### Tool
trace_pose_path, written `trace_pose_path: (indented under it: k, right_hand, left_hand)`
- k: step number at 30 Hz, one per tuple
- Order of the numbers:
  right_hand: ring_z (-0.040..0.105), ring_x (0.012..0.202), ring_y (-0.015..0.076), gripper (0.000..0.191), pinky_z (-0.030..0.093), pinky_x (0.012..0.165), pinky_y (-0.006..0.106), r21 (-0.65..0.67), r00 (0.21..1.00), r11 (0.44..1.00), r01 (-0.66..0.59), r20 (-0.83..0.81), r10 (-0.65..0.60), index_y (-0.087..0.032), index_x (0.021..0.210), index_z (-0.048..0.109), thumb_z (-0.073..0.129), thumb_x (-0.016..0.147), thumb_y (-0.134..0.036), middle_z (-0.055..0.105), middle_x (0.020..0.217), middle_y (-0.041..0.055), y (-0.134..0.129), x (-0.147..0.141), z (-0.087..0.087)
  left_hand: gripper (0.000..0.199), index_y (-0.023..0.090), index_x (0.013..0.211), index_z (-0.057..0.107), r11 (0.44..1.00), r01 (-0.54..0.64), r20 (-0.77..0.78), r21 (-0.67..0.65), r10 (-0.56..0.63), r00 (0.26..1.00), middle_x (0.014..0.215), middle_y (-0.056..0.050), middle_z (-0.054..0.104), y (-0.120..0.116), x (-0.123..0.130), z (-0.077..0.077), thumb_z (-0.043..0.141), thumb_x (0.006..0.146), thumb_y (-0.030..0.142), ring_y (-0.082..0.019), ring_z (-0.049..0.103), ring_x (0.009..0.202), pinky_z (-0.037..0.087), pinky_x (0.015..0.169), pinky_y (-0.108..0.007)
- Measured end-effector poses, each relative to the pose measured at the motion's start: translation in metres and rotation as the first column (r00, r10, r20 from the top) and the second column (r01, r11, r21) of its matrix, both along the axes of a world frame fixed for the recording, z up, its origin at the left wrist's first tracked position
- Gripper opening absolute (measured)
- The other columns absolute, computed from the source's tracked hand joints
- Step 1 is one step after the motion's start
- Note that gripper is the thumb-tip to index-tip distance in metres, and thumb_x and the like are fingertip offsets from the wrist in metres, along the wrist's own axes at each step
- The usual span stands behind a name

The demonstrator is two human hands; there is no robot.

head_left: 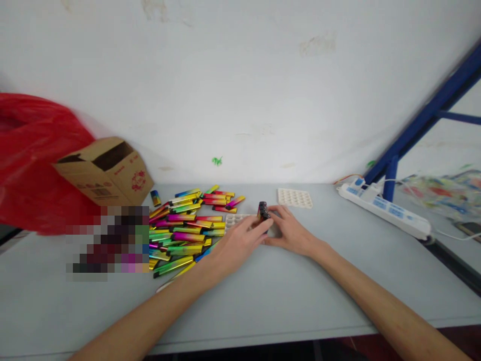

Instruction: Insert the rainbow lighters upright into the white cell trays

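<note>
My left hand [242,240] is closed around a small bunch of upright black-ended pieces [264,210], at the middle of the table. My right hand [291,230] presses against the same bunch from the right, its fingers curled and the thumb low. The lower part of the bunch is hidden by my fingers. Just behind my left hand lies a pale tray with round hollows [235,219], partly covered. To the left spreads a loose pile of shiny, flat, stick-shaped cases [184,235] in yellow, green, pink and blue, many with black ends.
Another pale tray with hollows [295,197] lies near the wall. A white power strip [385,208] with plugs and cables sits at the right, beside a blue metal frame [391,175]. At the left stand an open cardboard box [108,173] and a red plastic bag [33,160].
</note>
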State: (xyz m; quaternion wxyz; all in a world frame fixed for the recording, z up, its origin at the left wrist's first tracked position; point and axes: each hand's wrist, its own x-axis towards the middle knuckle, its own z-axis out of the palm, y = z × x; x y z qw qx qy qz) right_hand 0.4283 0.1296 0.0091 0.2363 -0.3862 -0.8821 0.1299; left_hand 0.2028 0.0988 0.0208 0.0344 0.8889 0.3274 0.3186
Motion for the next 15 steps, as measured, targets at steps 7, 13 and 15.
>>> trace_pose_path:
  k: [7,13,15]
  right_hand:
    - [0.052,0.13,0.0347,0.064,0.046,0.114,0.054,0.002,1.0,1.0,0.011,0.017,-0.011,-0.018,0.136,0.06,0.075,0.087,-0.058,0.055,0.139,0.0175,-0.003,0.0,0.003]
    - [0.053,0.131,0.0351,0.071,0.046,0.114,0.054,0.0,1.0,1.0,0.007,0.017,-0.007,-0.017,0.14,0.058,0.075,0.087,-0.061,0.055,0.14,0.0184,-0.003,0.0,0.005]
    - [0.054,0.13,0.035,0.071,0.047,0.113,0.053,-0.003,1.0,1.0,0.006,0.017,-0.006,-0.017,0.14,0.059,0.075,0.087,-0.061,0.055,0.14,0.0184,-0.003,0.0,0.005]
  left_hand:
    - [0.044,0.028,0.148,0.053,1.0,-0.019,0.041,-0.022,0.02,0.999,0.126,-0.01,0.066,0.001,-0.017,0.015,0.056,0.104,0.031,-0.022,0.068,0.112,0.057,0.1,-0.038]
    - [0.023,0.019,0.111,0.074,0.984,-0.176,0.013,-0.001,0.176,0.984,0.109,-0.01,0.077,0.019,-0.071,0.044,0.053,0.103,0.027,-0.022,0.072,0.101,0.056,0.096,-0.036]
    - [0.024,0.019,0.106,0.076,0.972,-0.233,-0.008,0.013,0.233,0.972,0.107,-0.009,0.078,0.029,-0.094,0.047,0.054,0.101,0.028,-0.023,0.072,0.099,0.055,0.096,-0.037]
